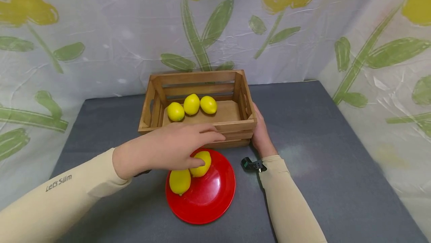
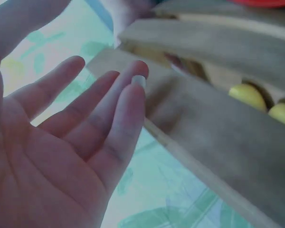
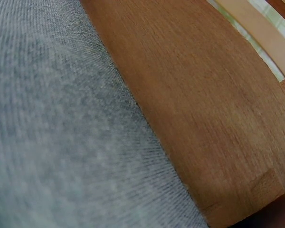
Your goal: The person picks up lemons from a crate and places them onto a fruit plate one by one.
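My left hand (image 1: pixel 171 144) reaches across the crate's front edge and the plate, palm facing down, fingers spread with nothing between them. Its thumb overlaps a lemon (image 1: pixel 204 157) on the red plate (image 1: pixel 215 202) in the head view. Beside that lemon lies a second lemon (image 1: pixel 180 181). In the left wrist view, the left palm and fingers (image 2: pixel 126 118) show bare beside the crate. My right hand (image 1: pixel 263 134) rests against the right end of the wooden crate (image 1: pixel 235 126); its fingers are mostly hidden there. Inside the crate sit three lemons (image 1: pixel 191 104), left of its middle.
The crate stands at the back of the dark grey table (image 1: pixel 309 153), close to a white flowered curtain (image 1: pixel 118 48). Just in front of it is the plate. A black band (image 1: pixel 252 165) is worn on the right wrist.
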Motion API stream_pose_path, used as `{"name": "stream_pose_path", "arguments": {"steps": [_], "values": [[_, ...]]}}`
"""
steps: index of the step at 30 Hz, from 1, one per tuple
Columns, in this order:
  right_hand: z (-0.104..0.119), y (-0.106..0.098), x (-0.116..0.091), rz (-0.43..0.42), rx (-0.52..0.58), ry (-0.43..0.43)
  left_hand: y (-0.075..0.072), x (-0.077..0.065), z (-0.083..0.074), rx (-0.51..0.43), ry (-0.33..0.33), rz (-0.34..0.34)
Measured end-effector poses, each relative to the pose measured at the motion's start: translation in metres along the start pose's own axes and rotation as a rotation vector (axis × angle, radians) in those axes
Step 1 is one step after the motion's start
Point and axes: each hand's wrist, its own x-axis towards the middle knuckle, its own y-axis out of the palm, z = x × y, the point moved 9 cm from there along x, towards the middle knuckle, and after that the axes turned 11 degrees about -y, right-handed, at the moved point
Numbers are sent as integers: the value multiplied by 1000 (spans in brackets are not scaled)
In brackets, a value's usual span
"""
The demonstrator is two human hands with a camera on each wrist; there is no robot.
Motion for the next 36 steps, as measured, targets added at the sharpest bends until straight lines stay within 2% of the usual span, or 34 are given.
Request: {"name": "stream_pose_path", "arguments": {"steps": [7,10,15,21,25,31,36], "values": [[1,-1,1,3,6,-9,-31,4,5,-53,8,-28],[1,-3,1,-2,9,-6,-44,10,10,-86,16,-63],[0,-4,2,2,-5,-20,-57,22,19,-116,43,-106],[2,-2,0,12,-15,-28,-61,38,33,-119,48,-128],[2,-4,-1,3,-26,-13,-62,55,43,-87,6,-118],[2,-5,1,-8,-13,-8,-50,85,60,9,-57,-71],[1,-3,1,-3,-9,-5,-42,101,74,4,-79,-35]]}}
